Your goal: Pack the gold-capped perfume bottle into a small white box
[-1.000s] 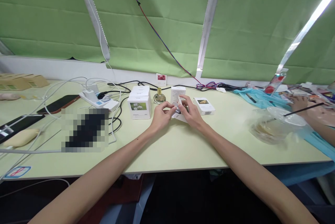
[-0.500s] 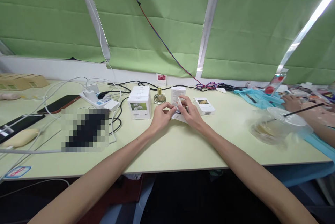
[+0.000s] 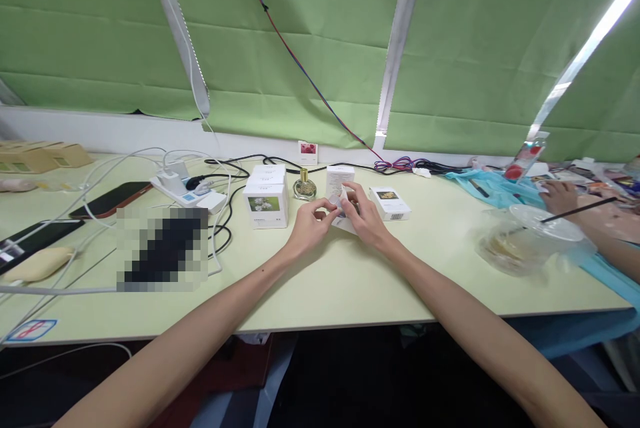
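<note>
Both hands pinch one small white packet (image 3: 344, 213) between them: the left hand (image 3: 310, 225) closes thumb and forefinger on its left edge, and the right hand (image 3: 364, 215) wraps its fingers over the right side and top. What the packet contains is too small to tell. It is held just above the pale green table (image 3: 350, 281), a little in front of the upright white box (image 3: 339, 180).

Taking that upright box as the landmark: just to its left stands a small gold perfume bottle (image 3: 304, 187), and further left a stack of white boxes with a flower picture (image 3: 267, 197). To its right a flat white box with a barcode (image 3: 390, 204) lies on the table. Behind it a small card with a red flower (image 3: 308, 149) leans at the wall. Well to its left sit a white power strip (image 3: 184, 192) with cables and a dark phone (image 3: 107, 199). Well to its right are a clear plastic bowl (image 3: 525, 241) and another person's hand (image 3: 560, 196) on teal cloth (image 3: 493, 189).
</note>
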Demonstrator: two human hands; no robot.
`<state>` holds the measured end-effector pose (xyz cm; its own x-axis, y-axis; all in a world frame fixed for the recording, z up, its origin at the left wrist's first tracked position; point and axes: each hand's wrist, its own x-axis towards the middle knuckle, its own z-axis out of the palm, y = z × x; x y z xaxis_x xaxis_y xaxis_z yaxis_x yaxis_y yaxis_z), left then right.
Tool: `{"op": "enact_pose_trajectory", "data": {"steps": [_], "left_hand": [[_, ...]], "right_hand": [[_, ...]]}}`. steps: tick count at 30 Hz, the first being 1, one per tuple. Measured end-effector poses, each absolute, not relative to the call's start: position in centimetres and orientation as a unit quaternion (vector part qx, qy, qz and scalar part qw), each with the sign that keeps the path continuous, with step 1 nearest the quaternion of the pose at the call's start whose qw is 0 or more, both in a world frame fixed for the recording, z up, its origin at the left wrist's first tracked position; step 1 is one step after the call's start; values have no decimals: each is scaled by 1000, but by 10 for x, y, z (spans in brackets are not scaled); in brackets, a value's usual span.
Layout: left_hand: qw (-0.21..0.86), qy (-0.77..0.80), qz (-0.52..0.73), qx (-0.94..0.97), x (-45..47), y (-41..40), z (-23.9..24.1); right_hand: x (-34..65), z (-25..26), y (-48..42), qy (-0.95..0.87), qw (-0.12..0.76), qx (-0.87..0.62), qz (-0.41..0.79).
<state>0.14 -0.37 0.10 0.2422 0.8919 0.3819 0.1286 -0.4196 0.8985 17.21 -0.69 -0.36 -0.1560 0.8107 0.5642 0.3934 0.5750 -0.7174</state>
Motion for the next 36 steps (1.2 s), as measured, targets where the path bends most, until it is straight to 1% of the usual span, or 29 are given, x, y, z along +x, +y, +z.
{"op": "enact_pose_trajectory", "data": {"steps": [7,11,21,28,36], "left_hand": [[342,364,486,717,4,-6,-2],[333,362,489,720,4,-3,-4],[325,369,485,724,3,-2,-7],[334,373,480,720,4,-6,1],[340,389,448,729,3,-6,2]], "right_hand": [[173,-3,-7,-730,507,-414,196],[173,-4,-6,-731,508,-412,197],[174,-4,-5,-733,505,-406,209],[175,-6,-6,-738,497,-402,219],[174,-6,-7,-752,487,-389,215]]}}
